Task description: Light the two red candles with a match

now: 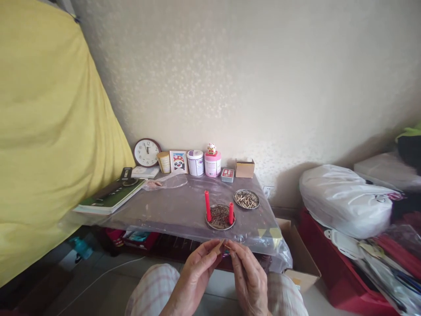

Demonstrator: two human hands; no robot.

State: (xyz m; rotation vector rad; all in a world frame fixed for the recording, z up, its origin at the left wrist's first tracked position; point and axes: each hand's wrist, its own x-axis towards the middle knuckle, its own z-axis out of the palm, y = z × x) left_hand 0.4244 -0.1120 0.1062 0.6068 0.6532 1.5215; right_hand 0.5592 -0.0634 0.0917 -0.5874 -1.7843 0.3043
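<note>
Both hands meet low in the frame, just below the bench (184, 210) front edge. Left hand (197, 274) pinches a small tan strip (219, 247) betw. thumb & forefinger; right hand (248, 274) has fingertips pressed together right beside it, at the strip's 3 o'clock, touching or nearly so; can't tell if it grips anything itself.

Risks, as a judgement: the strip is tiny and held only at the tips, so a slack pinch could drop it to the lap or floor. The tray (220, 218) w/ two red candles (208, 206) sits at 12 o'clock from the hands, near; a hand lifted carelessly could knock a candle over. The dish of sticks (246, 199) at approx. 1 o'clock is close to the edge too. The plastic cover on the bench looks slippery, so things could slide if bumped.

Pose: both wrists angle inward and up, palms facing each other, fingers curled, forearms coming from 6 o'clock over checked trousers.
</note>
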